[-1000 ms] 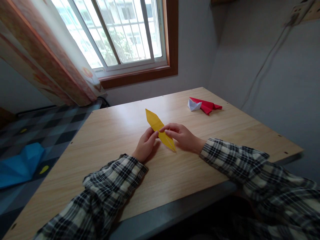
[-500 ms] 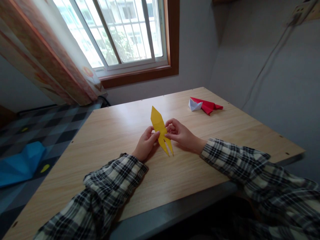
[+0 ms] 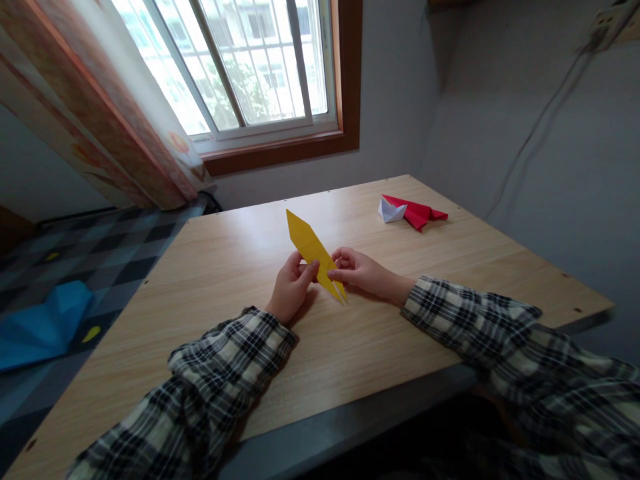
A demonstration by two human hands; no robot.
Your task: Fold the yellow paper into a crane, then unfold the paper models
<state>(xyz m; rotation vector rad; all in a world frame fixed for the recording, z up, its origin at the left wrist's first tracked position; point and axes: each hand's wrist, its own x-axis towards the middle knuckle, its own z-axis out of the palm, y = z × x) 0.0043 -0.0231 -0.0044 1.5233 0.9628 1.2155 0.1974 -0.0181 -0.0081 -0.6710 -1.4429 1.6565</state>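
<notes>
While the left hand [image 3: 290,287] pinches the yellow paper [image 3: 311,245], thumb in front and fingers behind, the right hand [image 3: 365,272] has its thumb on the right edge just above the two thin prongs. So it's a narrow, two-handed hold, tilted mid-frame, single point toward the upper left. Can't tell how firm it is.

What I'd worry about is that split between the prongs: if the hands tug apart, it could rip further up. Squeeze too hard and you'd probably get a stray crease. The prongs also look easy to bend if they get pushed into the table [image 3: 225,267]; can't tell whether the tips touch it.

Further out, right of center and higher up, the white boat [image 3: 391,211] sits right against the red paper [image 3: 420,212]. Both are well apart from the hands, so a knock seems unlikely unless the right arm swings that way.
</notes>
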